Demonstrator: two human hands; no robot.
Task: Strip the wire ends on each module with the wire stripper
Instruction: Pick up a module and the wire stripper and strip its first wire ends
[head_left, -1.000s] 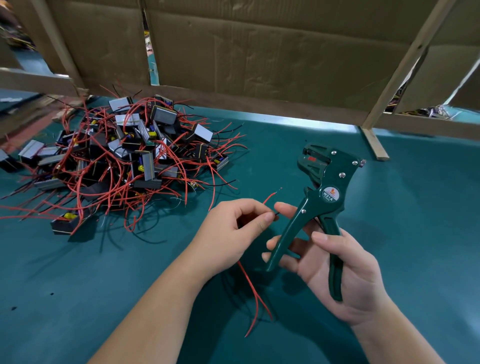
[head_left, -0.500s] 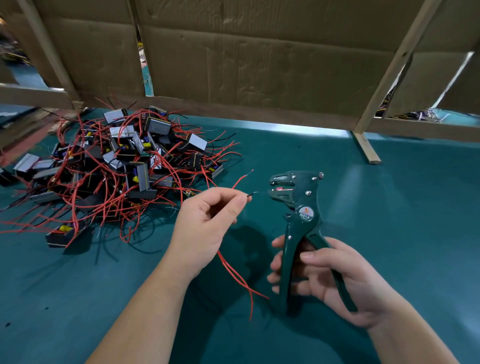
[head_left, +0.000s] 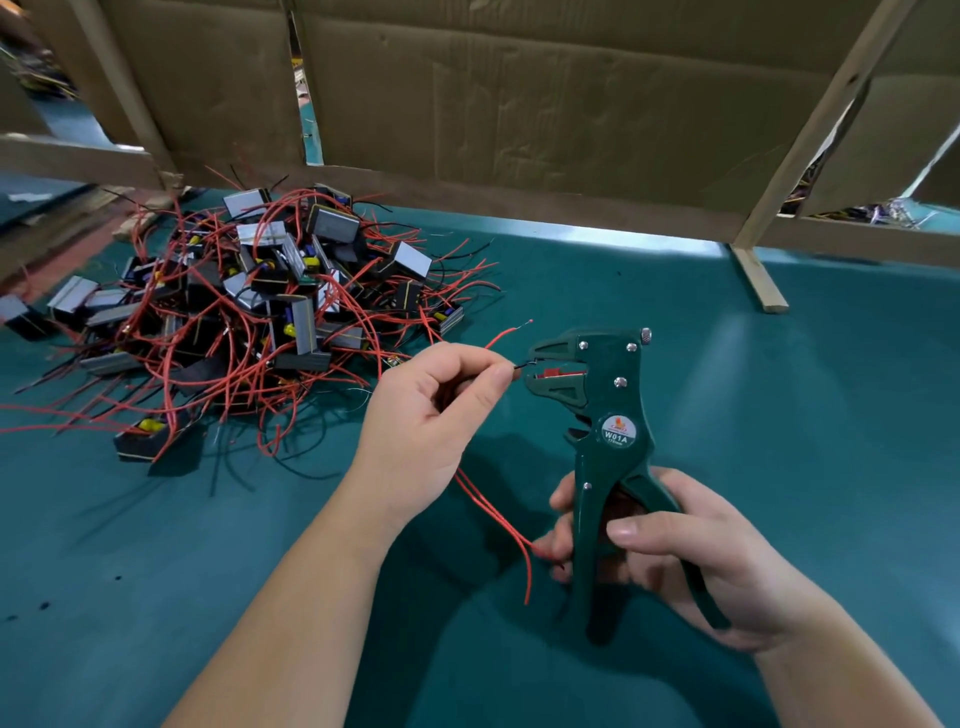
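Left hand (head_left: 431, 410): it was held above the middle of the table (head_left: 805, 441), fingers curled, thumb and forefinger pinching a thin black wire end (head_left: 521, 365).
Black wire end: its tip poked out to the right, into the open mouth of the wire stripper (head_left: 608, 415). Whether it touched the blades could not be told.
Wire stripper: dark green, it stood upright with its head pointing left and jaws apart.
Right hand (head_left: 691, 561): closer to the table's near edge, its fingers and thumb were wrapped round both handles.
Red wires (head_left: 488, 499): two trailed down from under the left hand toward the right hand's fingers.
Module pile (head_left: 249, 312): black modules tangled in red wires lay heaped near the table's far left corner.
Change: a second before, the stripper head was tilted up and away to the right. Half a second before, it stood upright with a small gap before the wire tip. That gap had closed.
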